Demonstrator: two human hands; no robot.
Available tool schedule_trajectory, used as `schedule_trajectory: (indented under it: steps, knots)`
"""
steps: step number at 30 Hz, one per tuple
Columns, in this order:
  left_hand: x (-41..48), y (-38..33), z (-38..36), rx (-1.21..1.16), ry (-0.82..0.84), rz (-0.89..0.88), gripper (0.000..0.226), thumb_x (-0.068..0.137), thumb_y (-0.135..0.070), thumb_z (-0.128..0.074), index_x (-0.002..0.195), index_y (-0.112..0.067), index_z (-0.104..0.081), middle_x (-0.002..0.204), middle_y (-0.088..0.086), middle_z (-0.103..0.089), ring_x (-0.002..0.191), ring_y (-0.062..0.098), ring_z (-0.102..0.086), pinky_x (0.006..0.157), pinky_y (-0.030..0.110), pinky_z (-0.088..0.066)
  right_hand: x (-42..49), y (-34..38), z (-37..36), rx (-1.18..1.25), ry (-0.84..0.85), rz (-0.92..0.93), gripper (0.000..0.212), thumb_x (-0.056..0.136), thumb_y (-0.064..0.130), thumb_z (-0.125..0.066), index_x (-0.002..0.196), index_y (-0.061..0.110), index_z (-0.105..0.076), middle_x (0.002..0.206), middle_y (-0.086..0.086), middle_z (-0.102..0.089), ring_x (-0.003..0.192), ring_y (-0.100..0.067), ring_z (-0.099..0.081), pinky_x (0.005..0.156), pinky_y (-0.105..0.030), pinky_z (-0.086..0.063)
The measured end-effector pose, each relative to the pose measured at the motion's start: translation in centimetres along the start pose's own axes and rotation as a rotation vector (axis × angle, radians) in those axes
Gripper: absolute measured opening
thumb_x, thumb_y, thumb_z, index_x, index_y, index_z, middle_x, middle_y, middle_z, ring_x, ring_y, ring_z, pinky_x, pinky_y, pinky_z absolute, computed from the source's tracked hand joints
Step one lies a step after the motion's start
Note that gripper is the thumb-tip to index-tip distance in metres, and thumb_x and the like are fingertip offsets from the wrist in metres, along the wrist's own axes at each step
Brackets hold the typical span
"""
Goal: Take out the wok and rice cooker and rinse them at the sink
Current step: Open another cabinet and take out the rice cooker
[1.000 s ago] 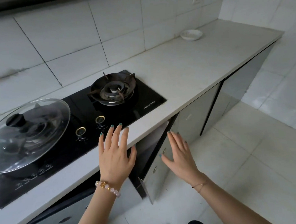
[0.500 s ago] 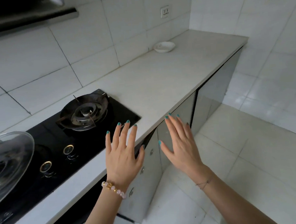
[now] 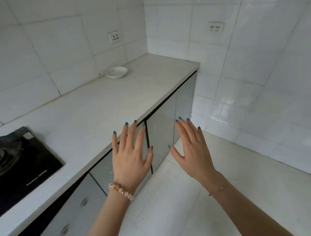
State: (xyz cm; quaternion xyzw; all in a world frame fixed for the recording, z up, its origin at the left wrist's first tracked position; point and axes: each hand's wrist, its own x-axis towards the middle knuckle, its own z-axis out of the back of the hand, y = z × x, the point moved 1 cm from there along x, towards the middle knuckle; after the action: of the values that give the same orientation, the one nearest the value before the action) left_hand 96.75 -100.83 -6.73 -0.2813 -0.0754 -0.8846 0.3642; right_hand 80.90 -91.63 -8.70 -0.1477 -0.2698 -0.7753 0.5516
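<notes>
Both hands are raised with straight, spread fingers and hold nothing: the left hand (image 3: 129, 156) is over the edge of the counter (image 3: 95, 112), the right hand (image 3: 192, 150) before the grey cabinet doors (image 3: 161, 136), which are closed here. I judge they are lifted to reach for a door, because the wok and the rice cooker are not visible anywhere; probably a cabinet hides them. A small white dish (image 3: 116, 72) stands near the wall

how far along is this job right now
Done: nothing visible; no wok or rice cooker is in view. In hand: left hand and right hand are open and empty before cabinet doors that look closed. Left: taking both out and rinsing them; no sink shows.
</notes>
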Motion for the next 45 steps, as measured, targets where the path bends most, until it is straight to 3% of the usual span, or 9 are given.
schedule_trajectory:
  steps: [7,15,31,38,45]
  knots:
    - [6.1,-6.8,-4.2,-0.004,-0.009,-0.048,0.054,0.087,-0.041,-0.043,0.132,-0.011,-0.049,0.139,0.013,-0.049,0.133,0.033,-0.039,0.112,0.052,-0.021,2.5,-9.0,0.8,-0.031,0.001,-0.053,0.064,0.091,0.045,-0.038,0.144,0.010,-0.035,0.150,-0.003,-0.036,0.142,-0.021,-0.026,0.114,-0.046,-0.025]
    - [14.2,-9.4,-11.2,-0.031,-0.010,-0.110,0.052,0.088,-0.039,-0.041,0.133,-0.013,-0.041,0.140,0.012,-0.048,0.134,0.032,-0.038,0.112,0.052,-0.022,8.2,-16.5,-2.2,-0.037,-0.012,-0.106,0.063,0.091,0.044,-0.037,0.144,0.011,-0.034,0.151,-0.004,-0.034,0.142,-0.022,-0.025,0.114,-0.047,-0.024]
    - [38.5,-11.8,-28.1,-0.089,0.022,-0.185,0.054,0.086,-0.038,-0.044,0.133,-0.012,-0.046,0.142,0.010,-0.047,0.134,0.031,-0.040,0.112,0.050,-0.024,29.9,-32.2,-10.5,-0.086,-0.015,-0.148,0.063,0.090,0.041,-0.039,0.143,0.008,-0.035,0.150,-0.007,-0.036,0.141,-0.024,-0.026,0.113,-0.049,-0.024]
    - [42.9,-11.0,-32.5,-0.044,0.069,-0.104,0.054,0.088,-0.039,-0.040,0.133,-0.010,-0.050,0.141,0.010,-0.047,0.134,0.031,-0.039,0.110,0.053,-0.028,35.1,-36.8,-13.9,-0.068,0.044,-0.103,0.062,0.090,0.042,-0.039,0.142,0.008,-0.035,0.149,-0.009,-0.037,0.140,-0.026,-0.029,0.112,-0.049,-0.025]
    - [45.4,-10.8,-36.3,0.075,0.046,0.048,0.054,0.089,-0.039,-0.040,0.133,-0.010,-0.048,0.141,0.012,-0.047,0.134,0.031,-0.038,0.111,0.052,-0.025,40.6,-42.2,-18.8,0.015,0.144,0.062,0.063,0.089,0.041,-0.040,0.142,0.006,-0.038,0.148,-0.008,-0.040,0.139,-0.026,-0.031,0.111,-0.048,-0.026]
